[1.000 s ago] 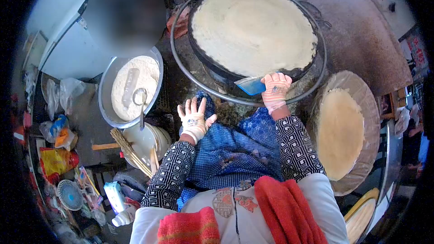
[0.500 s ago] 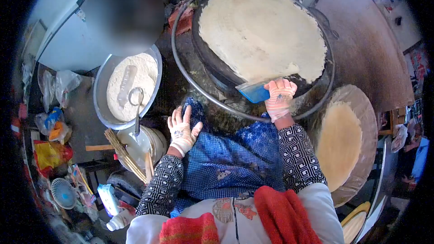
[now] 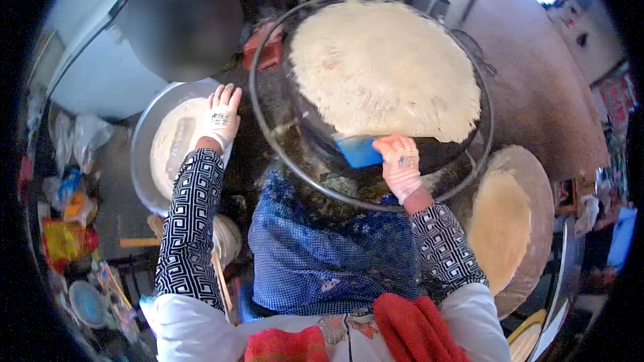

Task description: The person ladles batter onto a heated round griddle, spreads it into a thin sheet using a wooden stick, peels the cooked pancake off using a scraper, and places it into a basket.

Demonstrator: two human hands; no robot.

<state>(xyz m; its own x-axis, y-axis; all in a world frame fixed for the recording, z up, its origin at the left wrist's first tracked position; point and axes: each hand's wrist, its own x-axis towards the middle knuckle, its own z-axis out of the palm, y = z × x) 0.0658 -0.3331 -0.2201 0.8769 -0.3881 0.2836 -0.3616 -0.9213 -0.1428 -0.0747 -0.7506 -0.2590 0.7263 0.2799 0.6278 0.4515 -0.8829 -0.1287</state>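
My right hand [image 3: 401,167], in a striped glove, is closed on a blue scraper [image 3: 361,152]. The scraper's edge meets the near rim of a wide, thin layer of pale batter [image 3: 386,67] spread over a dark round griddle [image 3: 463,135]. A metal ring [image 3: 305,186] runs around the griddle. My left hand [image 3: 225,114], also gloved, reaches over the right rim of a metal basin [image 3: 142,144] with its fingers stretched out and nothing visible in them. White flour or batter [image 3: 176,131] fills the basin, and a long translucent strip lies on it.
Right of my lap is a round tray [image 3: 540,228] bearing a tan flatbread [image 3: 502,231]. A bucket [image 3: 228,240] with sticks stands below the basin, partly behind my left arm. A person, blurred, is beyond the basin. A red brick-like block [image 3: 265,50] lies left of the ring.
My left hand has moved from beside my lap up and left to the basin. The scraper in my right hand has shifted slightly left, and the lump at the batter's near edge is smoothed away.
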